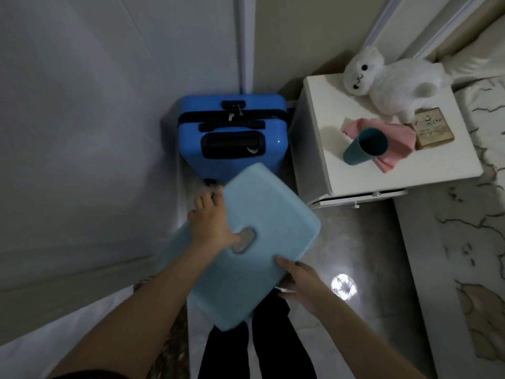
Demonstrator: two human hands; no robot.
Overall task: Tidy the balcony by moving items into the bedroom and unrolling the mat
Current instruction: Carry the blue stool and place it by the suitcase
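A light blue plastic stool [259, 220], seen seat-up with an oval hand hole in its middle, hangs tilted above the floor in front of me. My left hand [211, 222] lies on the seat's left edge with the thumb hooked into the hole. My right hand [300, 283] grips the stool's near right edge from below. A blue hard-shell suitcase [232, 138] stands upright on the floor just beyond the stool, against the wall corner.
A white nightstand [328, 149] to the right carries a white plush animal [390, 83], a teal cup [366, 146] lying on a pink cloth [396, 138], and a small book [431, 127]. A bed [464, 242] fills the right side. A white wardrobe door [95, 119] is left. The glossy floor [360, 242] reflects a lamp.
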